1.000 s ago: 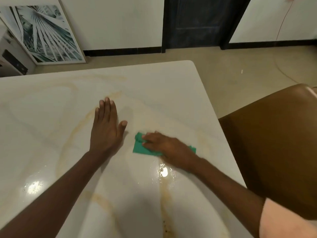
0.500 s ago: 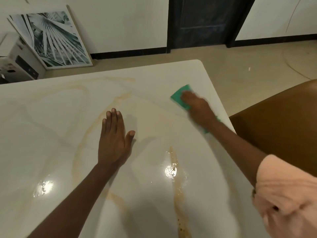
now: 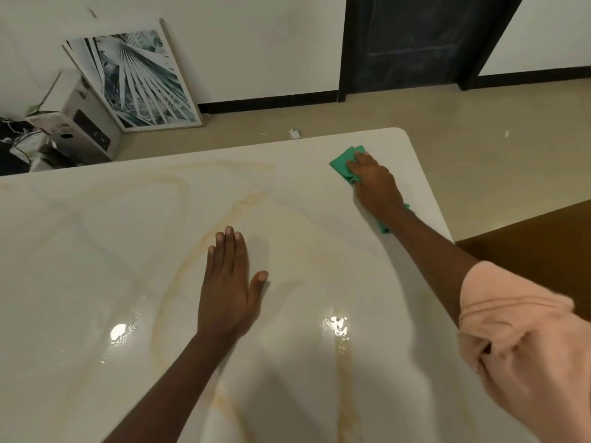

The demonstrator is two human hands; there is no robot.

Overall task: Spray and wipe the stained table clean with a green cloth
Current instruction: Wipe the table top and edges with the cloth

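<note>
The left hand (image 3: 228, 284) is laid flat on the table (image 3: 96, 251) just left of the frame's centre, palm down, its fingers straight and held together, the thumb spread to the right; nothing is held by it. Pale yellowish-brown stains (image 3: 179, 219) are seen in curved streaks across the white glossy surface, one passing just beside the fingertips of this hand and others running toward the lower edge of the frame. Two bright wet glints are reflected on the surface, one at lower left of the hand and one at lower right. Farther right, in the upper right of the table near its rounded far corner, the green cloth (image 3: 343, 161) is pressed against the surface by the right hand (image 3: 374, 187), whose fingers are spread over it; whether they are curled into the cloth cannot be told. Cloth is visible beyond the fingertips and again beneath the wrist. A pink sleeve (image 3: 518, 340) is seen at lower right. A framed leaf print (image 3: 134, 78) is leaned against the wall at upper left, and a dark door (image 3: 415, 39) is seen at upper right.
</note>
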